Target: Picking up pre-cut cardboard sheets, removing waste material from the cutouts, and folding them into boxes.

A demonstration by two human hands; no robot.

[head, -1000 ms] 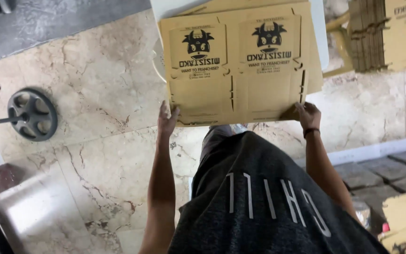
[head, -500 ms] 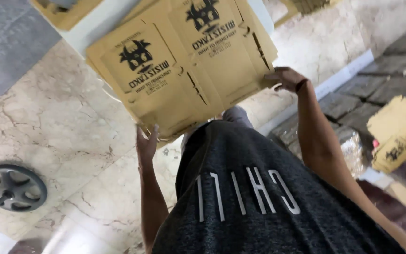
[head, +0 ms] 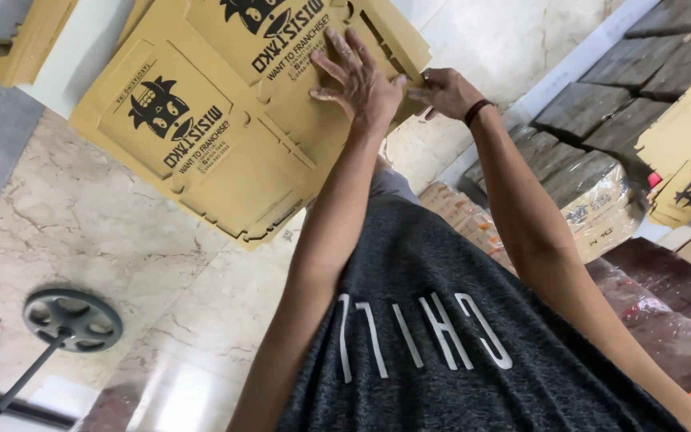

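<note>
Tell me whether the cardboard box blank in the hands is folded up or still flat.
Flat. The cardboard blank lies as one unfolded sheet with its cut slots and flaps level; the left hand presses on its face, the right hand grips its edge.

A flat, die-cut sheet of tan cardboard [head: 225,120] printed in black fills the upper left, tilted, with the left hand [head: 359,78] spread palm-down on its upper right part and the right hand [head: 447,90], a dark band at its wrist, gripping the sheet's right edge just beside it. Below lies a pale marble floor [head: 81,232], on which a round black weight plate on a bar [head: 72,319] rests at the lower left. To the right sit plastic-wrapped bundles [head: 593,200] and more tan cardboard [head: 689,152].
</note>
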